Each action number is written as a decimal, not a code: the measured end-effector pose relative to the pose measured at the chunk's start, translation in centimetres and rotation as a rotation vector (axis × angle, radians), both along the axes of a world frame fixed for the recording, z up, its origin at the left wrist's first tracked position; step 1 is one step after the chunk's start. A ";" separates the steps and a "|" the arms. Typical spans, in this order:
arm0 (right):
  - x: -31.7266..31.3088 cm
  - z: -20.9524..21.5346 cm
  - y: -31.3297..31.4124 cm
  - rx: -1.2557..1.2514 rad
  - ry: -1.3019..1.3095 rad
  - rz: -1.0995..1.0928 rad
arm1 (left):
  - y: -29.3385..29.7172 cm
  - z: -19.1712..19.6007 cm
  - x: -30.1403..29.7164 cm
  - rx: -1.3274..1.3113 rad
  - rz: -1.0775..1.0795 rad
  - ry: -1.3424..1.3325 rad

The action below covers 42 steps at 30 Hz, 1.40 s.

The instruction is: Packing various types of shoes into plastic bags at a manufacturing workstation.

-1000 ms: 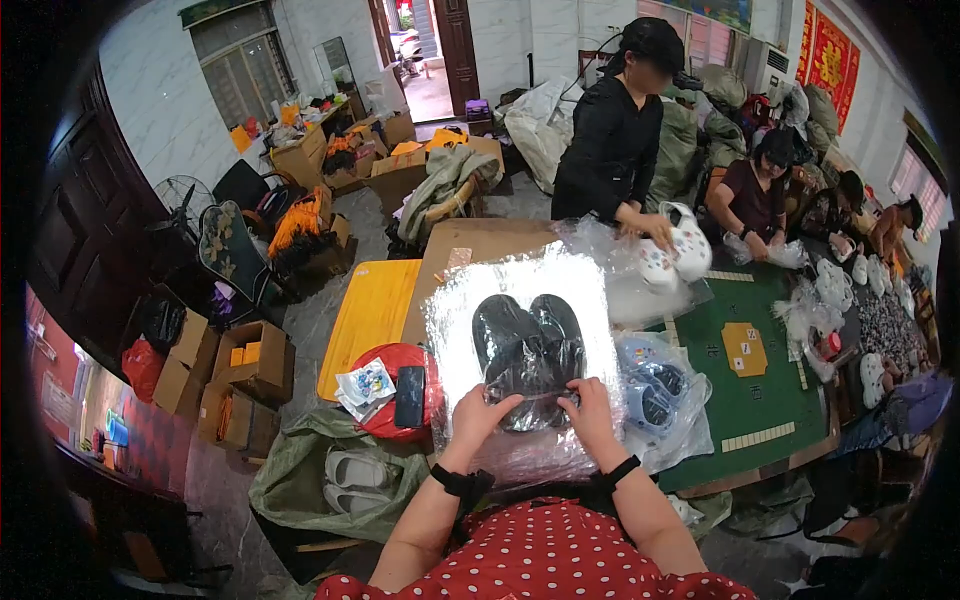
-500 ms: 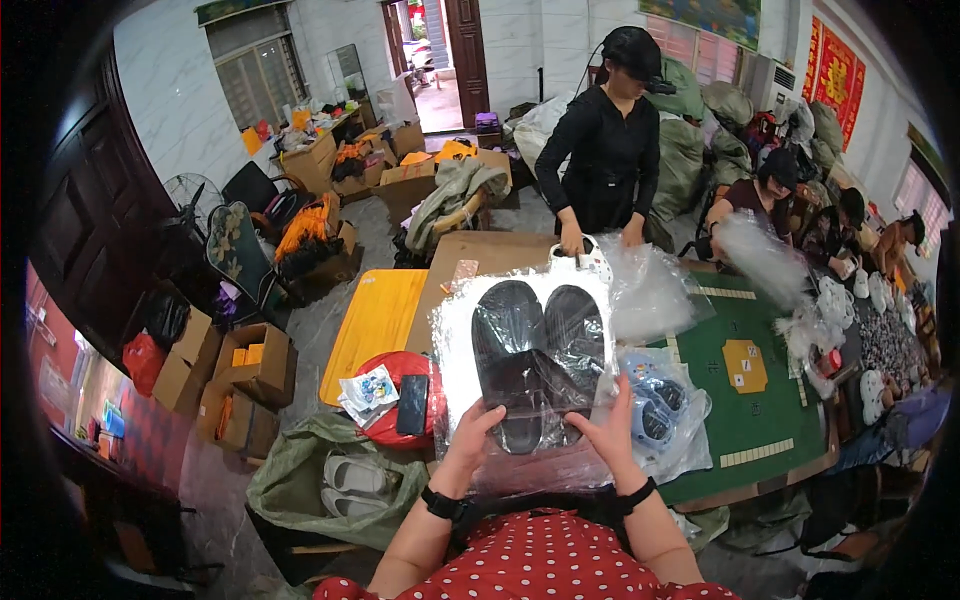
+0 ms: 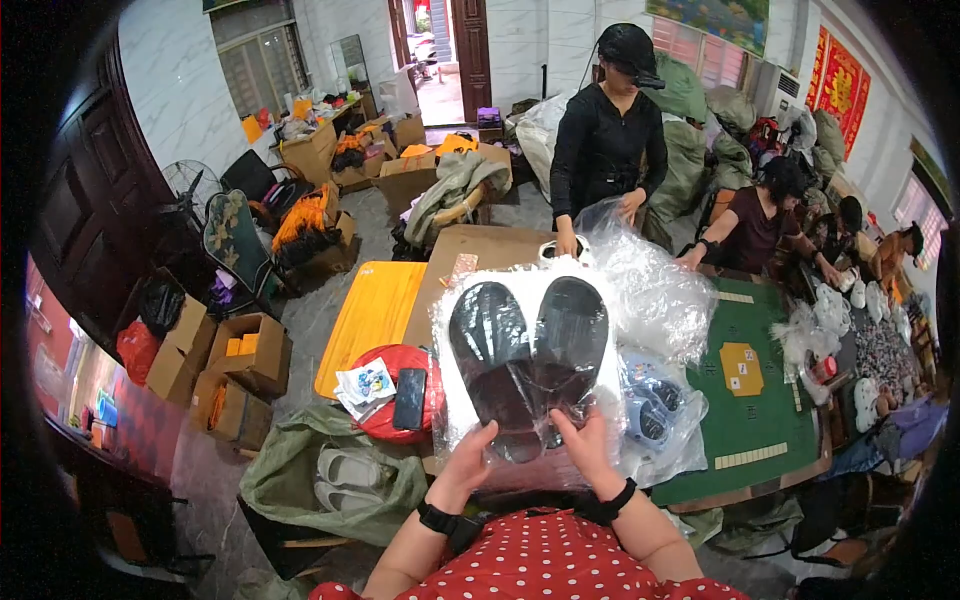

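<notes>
Both my hands hold up a clear plastic bag point(image 3: 455, 310) with a pair of black slippers point(image 3: 527, 362) inside, soles facing me. My left hand point(image 3: 468, 463) grips the bag's lower left edge. My right hand point(image 3: 588, 446) grips its lower right edge, fingers on the heels. A black band sits on each wrist. The bag hangs above a brown table point(image 3: 470, 250).
A person in black point(image 3: 603, 135) stands across the table handling clear plastic point(image 3: 650, 285). Seated people work at a green table point(image 3: 745, 415) to the right. A red stool point(image 3: 392, 392) carries a phone and cards at left, beside a yellow board point(image 3: 372, 310). Light slippers lie in a green sack point(image 3: 340, 475). Boxes line the floor.
I have raised the bagged slippers higher and closer to me. The standing person straightened up and now handles a plastic sheet.
</notes>
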State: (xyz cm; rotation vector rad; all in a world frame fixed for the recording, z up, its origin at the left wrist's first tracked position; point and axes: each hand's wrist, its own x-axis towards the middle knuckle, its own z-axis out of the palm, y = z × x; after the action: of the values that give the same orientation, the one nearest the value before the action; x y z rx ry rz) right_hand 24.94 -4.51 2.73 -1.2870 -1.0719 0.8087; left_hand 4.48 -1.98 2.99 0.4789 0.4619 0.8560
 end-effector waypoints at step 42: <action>-3.9 -5.1 3.0 -0.250 -0.355 -0.009 | -2.8 -32.9 -40.9 -0.919 1.380 0.548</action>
State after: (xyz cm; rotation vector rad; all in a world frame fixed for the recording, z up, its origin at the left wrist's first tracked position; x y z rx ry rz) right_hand 21.02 -1.53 -2.36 -1.6905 -1.2716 0.7404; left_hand -36.43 -4.74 -29.87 -0.6087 1.6885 1.6560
